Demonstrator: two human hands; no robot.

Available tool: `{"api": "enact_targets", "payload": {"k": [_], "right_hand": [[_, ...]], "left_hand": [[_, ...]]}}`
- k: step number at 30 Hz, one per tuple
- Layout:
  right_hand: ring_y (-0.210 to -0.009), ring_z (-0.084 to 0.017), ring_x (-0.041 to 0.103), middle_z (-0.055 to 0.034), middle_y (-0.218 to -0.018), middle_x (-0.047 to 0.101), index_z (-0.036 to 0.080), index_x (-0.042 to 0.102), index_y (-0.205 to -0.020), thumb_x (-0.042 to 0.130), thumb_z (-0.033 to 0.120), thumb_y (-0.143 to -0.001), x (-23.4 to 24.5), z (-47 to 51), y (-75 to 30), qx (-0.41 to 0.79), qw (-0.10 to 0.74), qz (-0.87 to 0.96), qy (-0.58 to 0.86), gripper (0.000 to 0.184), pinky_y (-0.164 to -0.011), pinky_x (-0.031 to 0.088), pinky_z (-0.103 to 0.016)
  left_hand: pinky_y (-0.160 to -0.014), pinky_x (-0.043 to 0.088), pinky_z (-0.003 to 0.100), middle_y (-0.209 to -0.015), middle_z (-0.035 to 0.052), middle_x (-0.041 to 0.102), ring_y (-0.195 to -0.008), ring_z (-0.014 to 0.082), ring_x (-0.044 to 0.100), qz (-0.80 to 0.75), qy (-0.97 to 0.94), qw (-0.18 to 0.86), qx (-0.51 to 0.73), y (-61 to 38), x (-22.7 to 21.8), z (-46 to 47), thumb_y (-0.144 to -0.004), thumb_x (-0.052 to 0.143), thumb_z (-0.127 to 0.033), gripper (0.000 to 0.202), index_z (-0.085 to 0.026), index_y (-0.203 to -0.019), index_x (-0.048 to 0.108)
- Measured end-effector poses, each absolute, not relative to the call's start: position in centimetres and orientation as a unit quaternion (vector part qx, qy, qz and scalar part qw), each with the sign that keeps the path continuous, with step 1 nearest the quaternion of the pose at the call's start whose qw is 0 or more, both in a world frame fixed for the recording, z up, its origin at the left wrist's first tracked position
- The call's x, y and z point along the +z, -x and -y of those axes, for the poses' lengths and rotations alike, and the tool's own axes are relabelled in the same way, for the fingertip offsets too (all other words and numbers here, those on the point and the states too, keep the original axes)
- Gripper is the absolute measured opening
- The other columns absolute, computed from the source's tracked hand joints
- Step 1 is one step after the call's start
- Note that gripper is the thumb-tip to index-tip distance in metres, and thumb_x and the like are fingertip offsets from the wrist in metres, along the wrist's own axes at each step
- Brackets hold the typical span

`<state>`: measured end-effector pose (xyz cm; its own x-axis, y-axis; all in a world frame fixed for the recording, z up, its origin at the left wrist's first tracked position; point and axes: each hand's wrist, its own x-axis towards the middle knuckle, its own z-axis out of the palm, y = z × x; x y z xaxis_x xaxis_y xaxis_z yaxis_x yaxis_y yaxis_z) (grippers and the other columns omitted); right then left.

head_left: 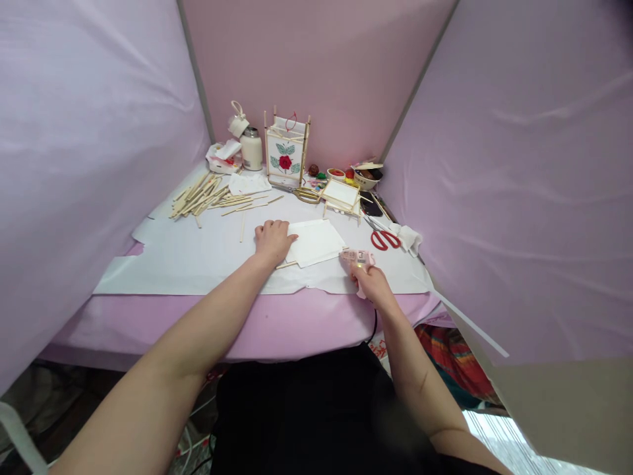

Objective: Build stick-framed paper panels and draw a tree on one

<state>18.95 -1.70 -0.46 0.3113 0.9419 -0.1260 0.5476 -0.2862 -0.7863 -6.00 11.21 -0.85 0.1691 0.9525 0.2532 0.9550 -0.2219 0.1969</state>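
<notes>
Loosely curled left hand (273,241); right (373,284) clenching glue gun (362,258).

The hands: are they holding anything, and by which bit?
The right hand holds the pink glue gun by its handle. The left hand rests at the white panel's left edge; whether it grips is unclear.

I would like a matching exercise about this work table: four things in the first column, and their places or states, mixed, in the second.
Things:
1. Pink glue gun
2. Loose sticks
3. White panel
4. Red-handled scissors

Places or states:
A. Heaped at the back left
B. Lying to the right, not held
C. Held in the right hand
D. Touched by the left hand

Pairs: 1-C, 2-A, 3-D, 4-B.
</notes>
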Motion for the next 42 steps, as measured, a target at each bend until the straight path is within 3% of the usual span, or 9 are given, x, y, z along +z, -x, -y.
{"api": "enact_targets", "payload": {"k": [15, 42], "right_hand": [[-0.057, -0.015, 0.059, -0.0047, -0.063, 0.066, 0.017, 0.065, -0.065, 0.055, 0.052, -0.08, -0.1, 0.4, -19.6, 0.311, 0.345, 0.486, 0.74, 0.039, -0.056, 0.043, -0.025], [-0.06, -0.021, 0.062, -0.0082, -0.064, 0.067, 0.019, 0.063, -0.061, 0.052, 0.059, -0.083, -0.2, 1.4, -19.8, 0.288, 0.301, 0.514, 0.75, 0.047, -0.057, 0.045, -0.029]], "left_hand": [[-0.098, 0.034, 0.047, -0.131, 0.0123, 0.064, -0.123, 0.0332, 0.049, 0.627, 0.763, -0.004, -0.159, 6.0, -0.8, -11.3, -0.097, 0.05, -0.043, 0.033, -0.023, -0.12, 0.063], [-0.098, 0.034, 0.047, -0.13, 0.0125, 0.064, -0.123, 0.0335, 0.048, 0.628, 0.762, -0.005, -0.158, 5.9, -0.5, -11.0, -0.097, 0.05, -0.043, 0.032, -0.022, -0.118, 0.063]]}}
